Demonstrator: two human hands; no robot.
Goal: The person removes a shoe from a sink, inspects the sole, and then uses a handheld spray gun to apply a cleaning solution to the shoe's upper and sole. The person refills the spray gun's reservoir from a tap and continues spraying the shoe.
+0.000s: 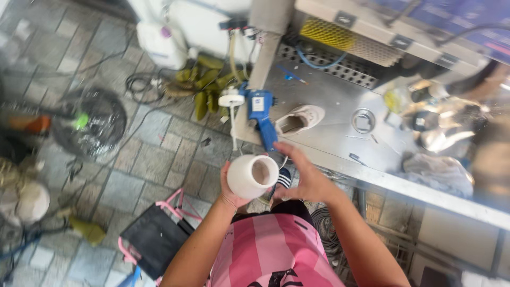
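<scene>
A: Left hand [232, 192] wrapped around a white cup [253, 176], fingers curled on its wall, mouth tipped toward the camera, brownish inside.

B: And the right hand [303, 179]?

A: Spread open just beside the cup, fingers stretched toward its rim, clasping nothing; cannot tell whether touching the rim.

B: Where exactly, relative to the metal workbench [340, 101]?

A: Held off the bench's near edge, just below it, over a pink striped garment [271, 250]. Open air around the cup on the floor side; the bench edge close on the far side.

B: Nearest things on the bench?

A: A blue hand tool [262, 118] hanging over the bench edge, right above the cup, with a white nozzle part [231, 99] beside it. A light-coloured shoe [300, 118] further in on the bench top, opening up. A metal ring [363, 120] beyond the shoe, a crumpled grey cloth [440, 172] toward the bench's right end, near the edge.

B: Away from the bench?

A: Paved floor to its left: a black folding stool with pink frame [154, 236] close to the left arm, green shoe lasts [204, 87] heaped by the bench leg, a black fan [91, 123] well apart, loose cables between. A yellow brush roller [326, 33] at the bench's back.
</scene>
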